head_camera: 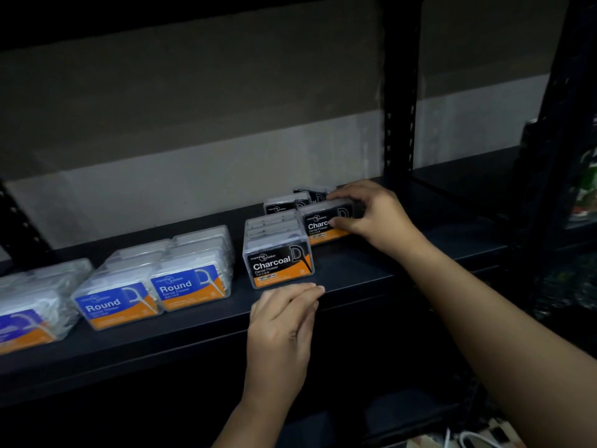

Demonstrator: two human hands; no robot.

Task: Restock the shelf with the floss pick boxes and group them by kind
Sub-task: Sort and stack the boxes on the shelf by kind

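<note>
Right hand (376, 215) pinched a Charcoal box (324, 223) on the shelf (371, 270); left hand (284, 324) hovered loose-fingered beside the blue Round boxes (155, 286).

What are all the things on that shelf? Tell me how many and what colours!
Charcoal boxes: at least four, black and orange labels, right part of shelf, front to back.
Round boxes: two labels readable, blue and orange, left of the Charcoal ones; more clear boxes behind.
Blurred box: one, blue and orange, far left edge.
Shelf: one, dark, holding all boxes.
Upright post: one, black, behind.
Left hand: empty, at shelf's front edge.
Right hand: grips a Charcoal box.
</note>
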